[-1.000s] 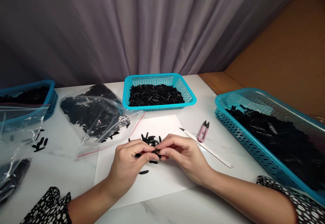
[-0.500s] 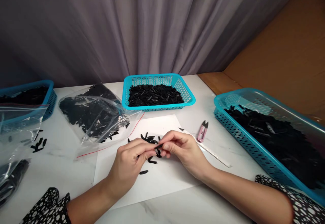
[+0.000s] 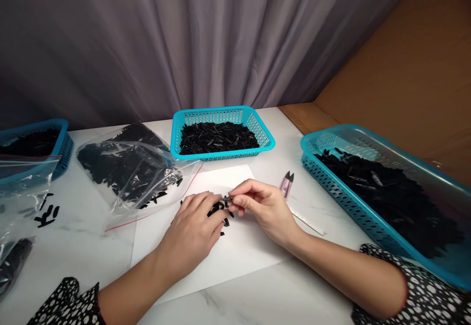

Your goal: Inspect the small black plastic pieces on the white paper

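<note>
The left hand (image 3: 193, 234) had dropped flat, fingers spread, onto the small black plastic pieces (image 3: 217, 209) on the white paper sheet (image 3: 235, 256). The right hand (image 3: 263, 207) now alone pinched one piece (image 3: 228, 199), just beyond the left fingertips, so the two-handed work on it looked finished.

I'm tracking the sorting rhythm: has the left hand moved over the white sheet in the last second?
Yes. The left hand has dropped flat onto the small black pieces on the white sheet, away from the right hand.

- Left hand (image 3: 193, 231) lies palm-down, fingers spread and curled forward, forearm angling in from the lower left.
- Right hand (image 3: 263, 207) sits just beside it, thumb and forefinger pinched together, forearm stretching in from the right.
</note>
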A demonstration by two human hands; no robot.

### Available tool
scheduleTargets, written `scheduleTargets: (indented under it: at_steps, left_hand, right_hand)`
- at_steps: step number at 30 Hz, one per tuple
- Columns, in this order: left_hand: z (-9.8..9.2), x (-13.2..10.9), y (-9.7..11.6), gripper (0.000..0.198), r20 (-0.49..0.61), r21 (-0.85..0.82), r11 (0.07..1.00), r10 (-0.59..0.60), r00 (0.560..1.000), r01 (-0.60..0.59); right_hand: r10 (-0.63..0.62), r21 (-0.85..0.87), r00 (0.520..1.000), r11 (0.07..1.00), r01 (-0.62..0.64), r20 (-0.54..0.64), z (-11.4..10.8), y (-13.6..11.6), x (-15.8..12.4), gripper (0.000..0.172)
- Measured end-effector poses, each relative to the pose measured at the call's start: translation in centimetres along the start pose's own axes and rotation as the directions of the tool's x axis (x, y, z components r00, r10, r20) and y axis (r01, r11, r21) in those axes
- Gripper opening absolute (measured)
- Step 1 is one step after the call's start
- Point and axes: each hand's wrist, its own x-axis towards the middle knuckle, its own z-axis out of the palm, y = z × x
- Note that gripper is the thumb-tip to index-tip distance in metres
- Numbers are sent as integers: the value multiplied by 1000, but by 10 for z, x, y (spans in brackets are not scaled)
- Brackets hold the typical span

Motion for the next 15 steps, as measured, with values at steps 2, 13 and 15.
scheduleTargets:
  at_steps: [2, 13, 15]
  left_hand:
    - [0, 0, -2, 6, 0, -38, 999, 3, 1000, -3]
    - [-8, -2, -6, 16, -34, -198, 979, -48, 998, 40]
    - [-9, -1, -6, 17, -103, -250, 967, -71, 992, 43]
  right_hand:
    - [28, 84, 1000, 996, -29, 12, -2, -1, 3, 29]
    - [214, -846, 965, 532, 16, 153, -17, -11, 0, 22]
    - [237, -912, 961, 410, 33, 141, -14, -9, -3, 17]
